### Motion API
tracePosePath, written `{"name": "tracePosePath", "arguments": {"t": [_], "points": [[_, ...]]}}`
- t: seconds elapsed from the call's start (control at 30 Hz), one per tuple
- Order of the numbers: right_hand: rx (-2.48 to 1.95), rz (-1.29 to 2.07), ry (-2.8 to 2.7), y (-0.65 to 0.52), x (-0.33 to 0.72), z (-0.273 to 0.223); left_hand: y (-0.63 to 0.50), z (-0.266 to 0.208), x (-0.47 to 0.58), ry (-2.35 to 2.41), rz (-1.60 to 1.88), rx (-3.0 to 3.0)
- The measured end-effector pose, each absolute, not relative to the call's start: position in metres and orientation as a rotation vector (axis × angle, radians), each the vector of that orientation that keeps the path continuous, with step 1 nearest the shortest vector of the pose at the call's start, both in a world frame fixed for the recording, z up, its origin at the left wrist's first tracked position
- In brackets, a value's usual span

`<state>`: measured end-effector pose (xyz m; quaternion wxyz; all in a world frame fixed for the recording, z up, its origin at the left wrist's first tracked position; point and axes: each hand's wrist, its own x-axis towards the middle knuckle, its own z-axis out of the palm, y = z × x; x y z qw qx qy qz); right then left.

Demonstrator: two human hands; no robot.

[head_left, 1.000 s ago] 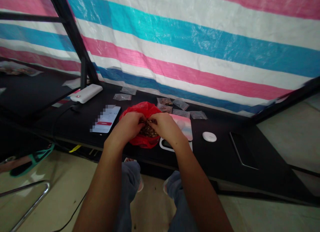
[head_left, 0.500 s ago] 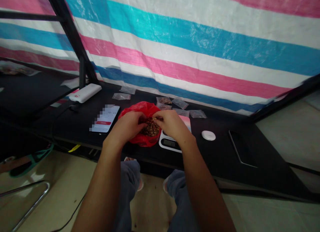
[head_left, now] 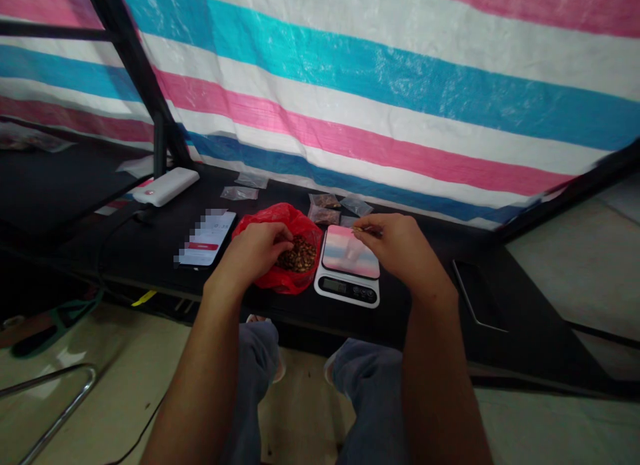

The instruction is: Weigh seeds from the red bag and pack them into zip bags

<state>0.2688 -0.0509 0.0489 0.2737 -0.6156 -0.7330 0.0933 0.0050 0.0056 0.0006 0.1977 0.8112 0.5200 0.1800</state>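
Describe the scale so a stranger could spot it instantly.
Start at the striped sheet behind the black table, then find the open red plastic bag of brown pieces. The scale sits just right of that bag. Unlike its neighbours, it is white with a dark display strip along its near edge.

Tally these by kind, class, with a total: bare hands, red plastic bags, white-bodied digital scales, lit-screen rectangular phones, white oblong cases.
Bare hands, left hand and right hand: 2
Red plastic bag: 1
White-bodied digital scale: 1
Lit-screen rectangular phone: 1
White oblong case: 1
Total: 6
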Motion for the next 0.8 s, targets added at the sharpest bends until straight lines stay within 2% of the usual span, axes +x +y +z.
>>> {"name": "tracePosePath", "arguments": {"t": [0.13, 0.43, 0.8], "points": [[-1.747, 0.261, -2.010, -0.055, 0.272, 0.053, 0.008, -0.001, 0.006, 1.491, 0.475, 2.316], [-1.805, 0.266, -2.107, -0.052, 0.273, 0.048, 0.010, -0.015, 0.008, 1.520, 0.126, 2.421], [-1.775, 0.285, -2.103, -0.048, 0.276, 0.041, 0.016, -0.013, 0.005, 1.484, 0.301, 2.358]]}}
